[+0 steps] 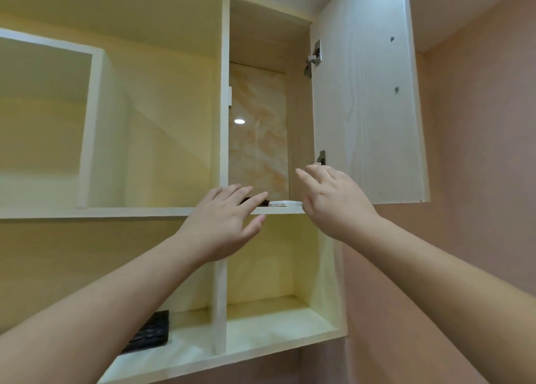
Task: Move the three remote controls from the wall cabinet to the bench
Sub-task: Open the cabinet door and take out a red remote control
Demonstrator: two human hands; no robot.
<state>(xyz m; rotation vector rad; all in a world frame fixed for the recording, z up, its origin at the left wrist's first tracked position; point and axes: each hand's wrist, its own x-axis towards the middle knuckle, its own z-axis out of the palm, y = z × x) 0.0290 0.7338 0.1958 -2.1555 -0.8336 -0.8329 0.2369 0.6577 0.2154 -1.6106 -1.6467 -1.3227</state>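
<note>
A white remote control (284, 203) lies at the front edge of the wall cabinet's upper right shelf (278, 210). Just left of it a dark remote (255, 201) shows partly behind my fingers. My left hand (223, 224) is raised to the shelf edge with straight fingers spread over the dark remote; whether it touches is unclear. My right hand (333, 201) is up at the right end of the white remote, fingers straight, holding nothing. A third remote is not visible.
The cabinet door (368, 93) stands swung open to the right, with hinges on its inner edge. Open compartments lie to the left and below. A black keyboard-like object (150, 333) rests in the lower left compartment. A pink wall (478, 151) is on the right.
</note>
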